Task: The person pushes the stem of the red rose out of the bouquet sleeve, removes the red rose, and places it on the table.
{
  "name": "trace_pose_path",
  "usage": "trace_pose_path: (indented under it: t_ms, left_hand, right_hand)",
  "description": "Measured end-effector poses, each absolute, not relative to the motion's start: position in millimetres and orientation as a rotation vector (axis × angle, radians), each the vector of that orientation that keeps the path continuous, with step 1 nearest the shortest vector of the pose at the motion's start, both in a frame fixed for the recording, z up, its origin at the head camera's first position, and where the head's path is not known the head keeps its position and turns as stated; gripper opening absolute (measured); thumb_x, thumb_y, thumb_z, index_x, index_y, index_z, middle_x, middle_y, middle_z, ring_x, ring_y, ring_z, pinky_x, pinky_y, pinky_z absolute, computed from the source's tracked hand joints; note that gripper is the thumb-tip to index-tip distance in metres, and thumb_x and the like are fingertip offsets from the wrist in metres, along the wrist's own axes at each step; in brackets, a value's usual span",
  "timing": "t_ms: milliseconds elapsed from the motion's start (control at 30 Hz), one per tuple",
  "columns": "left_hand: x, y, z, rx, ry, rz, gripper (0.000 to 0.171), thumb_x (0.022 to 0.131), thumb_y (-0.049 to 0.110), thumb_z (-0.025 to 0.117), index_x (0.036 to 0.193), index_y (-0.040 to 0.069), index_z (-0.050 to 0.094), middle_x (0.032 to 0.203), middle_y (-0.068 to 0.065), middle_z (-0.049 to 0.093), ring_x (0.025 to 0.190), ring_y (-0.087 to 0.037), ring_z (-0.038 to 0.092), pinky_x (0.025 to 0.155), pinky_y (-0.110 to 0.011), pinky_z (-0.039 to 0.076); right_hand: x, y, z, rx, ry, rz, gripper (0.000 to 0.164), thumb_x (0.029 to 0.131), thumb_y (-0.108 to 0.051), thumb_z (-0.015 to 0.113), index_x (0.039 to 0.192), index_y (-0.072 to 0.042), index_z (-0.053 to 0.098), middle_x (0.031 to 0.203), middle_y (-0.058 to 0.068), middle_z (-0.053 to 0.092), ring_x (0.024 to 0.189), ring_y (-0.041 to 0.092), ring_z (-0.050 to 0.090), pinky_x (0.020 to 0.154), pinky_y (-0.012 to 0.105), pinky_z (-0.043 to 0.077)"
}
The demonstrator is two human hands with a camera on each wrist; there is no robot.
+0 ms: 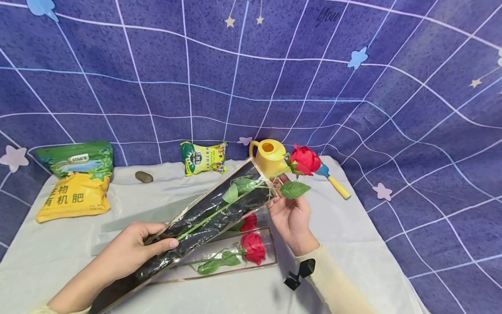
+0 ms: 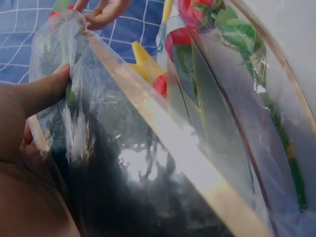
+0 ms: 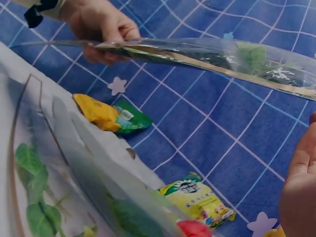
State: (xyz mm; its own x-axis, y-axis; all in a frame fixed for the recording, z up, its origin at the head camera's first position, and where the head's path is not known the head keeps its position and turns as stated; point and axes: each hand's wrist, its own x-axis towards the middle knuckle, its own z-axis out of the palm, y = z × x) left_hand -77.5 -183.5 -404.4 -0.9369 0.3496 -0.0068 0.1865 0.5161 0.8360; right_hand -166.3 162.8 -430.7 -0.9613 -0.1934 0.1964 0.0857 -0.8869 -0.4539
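Note:
My left hand (image 1: 129, 248) grips a black-backed clear flower sleeve (image 1: 211, 213) near its middle, thumb on the clear front. The sleeve slants up to the right over the table. Inside runs the green stem of a red artificial rose (image 1: 305, 159); its bloom and one leaf (image 1: 295, 189) stick out past the sleeve's upper end. My right hand (image 1: 290, 218) is at that end, palm turned up, its fingers at the sleeve's edge just below the bloom and partly hidden. Beneath lies another wrapped red rose (image 1: 253, 247), with part of a further red bloom (image 1: 249, 222) behind it.
At the back left sit a green-and-yellow fertilizer bag (image 1: 74, 183) and a brown stone (image 1: 144, 176). A small yellow-green packet (image 1: 204, 158) stands at the back middle. A yellow watering can (image 1: 268, 152) and a blue tool with a yellow handle (image 1: 339, 187) are behind the rose.

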Motion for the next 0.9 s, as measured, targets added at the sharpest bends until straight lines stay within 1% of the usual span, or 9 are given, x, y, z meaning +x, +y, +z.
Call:
trace_pose_path:
  t_ms: [67,100,167,200,300,433,567,733,900]
  left_hand:
    - [-76.8,-183.0,-406.0,0.475,2.554,1.42,0.03,0.084,0.038,0.068,0.066,0.022,0.05,0.06,0.011,0.036,0.055,-0.004,0.033,0.05,-0.026,0.037]
    - [-76.5,-182.7,-406.7,0.49,2.546,1.429,0.03,0.084,0.037,0.068,0.066,0.022,0.049,0.06,0.011,0.035,0.055,-0.004,0.034,0.051,-0.026,0.038]
    - [-76.4,-182.3,-407.9,0.526,2.533,1.437,0.027,0.085,0.035,0.067,0.067,0.022,0.052,0.061,0.011,0.041,0.058,-0.005,0.04,0.054,-0.026,0.04]
    - [-76.4,-182.2,-408.3,0.538,2.528,1.439,0.026,0.086,0.035,0.067,0.068,0.022,0.052,0.062,0.012,0.042,0.06,-0.006,0.043,0.056,-0.027,0.04]
    - [-77.0,-182.2,-409.0,0.578,2.522,1.43,0.017,0.087,0.034,0.066,0.074,0.024,0.06,0.071,0.011,0.056,0.067,-0.008,0.05,0.06,-0.027,0.042]
    - [-77.4,-182.3,-409.0,0.575,2.501,1.409,0.004,0.087,0.032,0.067,0.085,0.029,0.066,0.083,0.01,0.063,0.071,-0.007,0.052,0.062,-0.026,0.043]
    - [-76.4,-182.8,-409.1,0.57,2.42,1.425,0.003,0.087,0.031,0.067,0.087,0.027,0.067,0.082,0.008,0.064,0.07,-0.007,0.052,0.062,-0.026,0.044]
    - [-74.8,-185.3,-413.4,0.66,2.298,1.475,0.008,0.088,0.027,0.065,0.093,0.021,0.068,0.083,0.005,0.066,0.07,-0.006,0.055,0.062,-0.026,0.047]
    - [-71.4,-189.0,-422.7,0.691,2.218,1.45,0.007,0.089,0.026,0.065,0.09,0.019,0.066,0.072,0.008,0.059,0.062,-0.002,0.05,0.057,-0.026,0.047]
  right_hand:
    - [-167.5,161.4,-427.5,-0.352,0.704,-2.909,0.032,0.097,-0.02,0.049,0.126,-0.006,0.047,0.119,0.01,0.054,0.102,0.018,0.057,0.09,0.032,0.044]
    - [-167.7,160.7,-426.1,-0.343,0.708,-2.919,0.031,0.096,-0.017,0.053,0.124,-0.006,0.049,0.119,0.01,0.054,0.104,0.018,0.056,0.092,0.032,0.043]
    - [-168.0,159.3,-423.8,-0.329,0.716,-2.938,0.032,0.093,-0.015,0.06,0.122,-0.005,0.051,0.118,0.01,0.056,0.105,0.018,0.056,0.094,0.032,0.042]
    - [-167.7,158.7,-422.6,-0.305,0.711,-2.951,0.033,0.091,-0.014,0.063,0.12,-0.004,0.052,0.116,0.01,0.058,0.102,0.018,0.058,0.093,0.032,0.043]
    - [-167.0,157.0,-420.0,-0.264,0.714,-2.98,0.033,0.088,-0.011,0.066,0.117,-0.002,0.053,0.111,0.011,0.061,0.094,0.018,0.062,0.088,0.03,0.046]
    - [-167.1,155.3,-417.9,-0.192,0.777,-3.004,0.029,0.085,-0.008,0.069,0.11,-0.002,0.057,0.106,0.011,0.062,0.09,0.017,0.063,0.085,0.028,0.048]
    - [-167.3,155.9,-417.9,-0.107,0.929,-2.986,0.029,0.083,-0.012,0.072,0.106,-0.005,0.057,0.102,0.007,0.06,0.088,0.015,0.061,0.08,0.025,0.05]
    - [-168.0,163.8,-416.9,-0.039,1.063,-2.954,0.032,0.082,-0.017,0.074,0.105,-0.006,0.054,0.098,0.006,0.059,0.085,0.014,0.06,0.071,0.022,0.051]
    - [-173.2,182.9,-414.4,-0.032,1.062,-2.964,0.027,0.083,-0.016,0.073,0.102,-0.006,0.057,0.094,0.005,0.06,0.08,0.013,0.062,0.063,0.02,0.051]
